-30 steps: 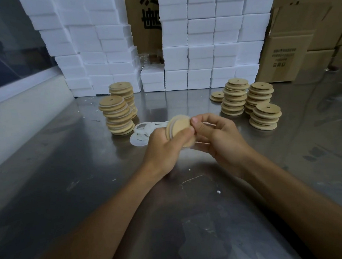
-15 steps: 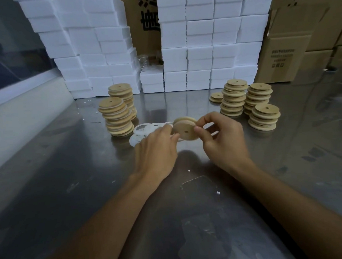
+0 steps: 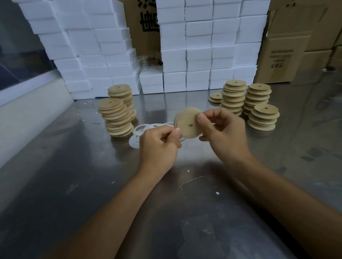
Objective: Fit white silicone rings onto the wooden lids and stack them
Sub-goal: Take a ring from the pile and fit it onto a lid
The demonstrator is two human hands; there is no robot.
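**Lid turned face-on, both hands working its rim**

Since half a second ago the lid (image 3: pixel 188 123) has tilted to face the camera, its centre hole showing, held above the table (image 3: pixel 74 193). The right hand (image 3: pixel 224 134) pinches its right edge with thumb on the face; the left hand (image 3: pixel 159 143), fingers curled, pinches at the lower left rim, whether on a ring cannot be told. The wood looks light and stiff, best held by the rim. Loose rings (image 3: pixel 140 131), thin and floppy, lie just behind. No containers hold parts: two stacks (image 3: pixel 116 116) stand left, more stacks (image 3: pixel 262 116) right.
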